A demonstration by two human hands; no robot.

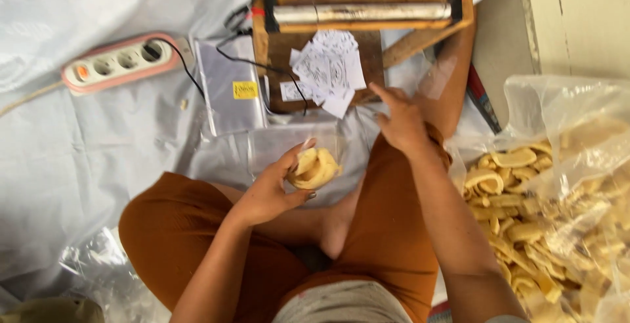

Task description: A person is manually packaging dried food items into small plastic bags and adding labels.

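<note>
Left hand (275,188) grips a clear pouch (295,149) of pale crackers (315,169) above the lap; best kept mouth-up. Right hand (400,123), loose, seemingly empty, forefinger out, hovers near paper slips (328,73) on the wooden sealer (357,14). Cracker sack (558,192) crowds the right; floor sheet (79,152) leftward lies open.

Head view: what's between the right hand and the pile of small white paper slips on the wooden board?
Nothing. In the head view the right hand reaches toward the white paper slips; its forefinger ends just short, over bare wooden board.
</note>
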